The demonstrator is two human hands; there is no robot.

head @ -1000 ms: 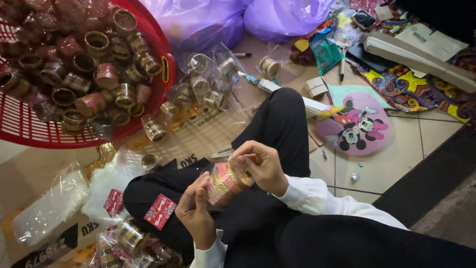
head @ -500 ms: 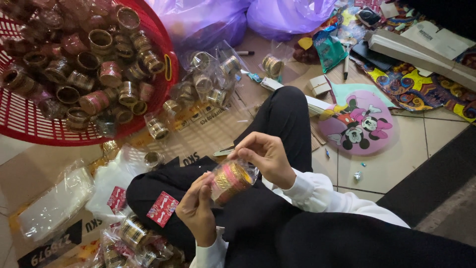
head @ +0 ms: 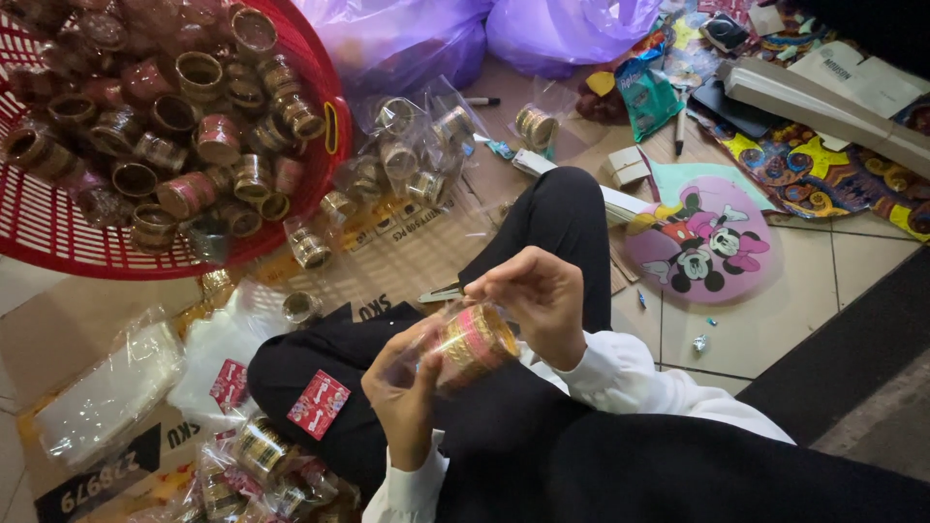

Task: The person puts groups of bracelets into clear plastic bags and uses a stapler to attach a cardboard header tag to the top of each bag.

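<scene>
Both hands on the bangle stack point(head: 473, 341), pink and gold, inside a clear bag point(head: 426, 351), held over my lap point(head: 523, 426). Left hand point(head: 405, 387) closed on the bag's near end from below, thumb and fingers pinching the plastic against the stack. Right hand point(head: 535, 298) on top at the far end, fingertips pinched together on the bag's upper edge, touching the stack. Stack lies on its side, tilted, far end higher. I'm sitting cross-legged in black trousers; knee point(head: 567, 208) points away from the lap. Left of the lap: two red tags point(head: 318, 404) on the trouser leg and on a pile of clear bags point(head: 208, 353). Near-left of the lap: more bagged bangles point(head: 254, 455) on cardboard point(head: 387, 261). Far-left of the lap: red basket point(head: 58, 242) heaped with bangle sets, several loose bagged sets point(head: 412, 160) just beside its rim on the cardboard. Beyond the knee: purple plastic bags point(head: 407, 39), a marker point(head: 479, 102). Right of the lap: round pink cartoon-mouse cutout point(head: 707, 242) on the tile floor point(head: 775, 320), colourful paper point(head: 804, 169) and long white boxes point(head: 823, 107) further out.
</scene>
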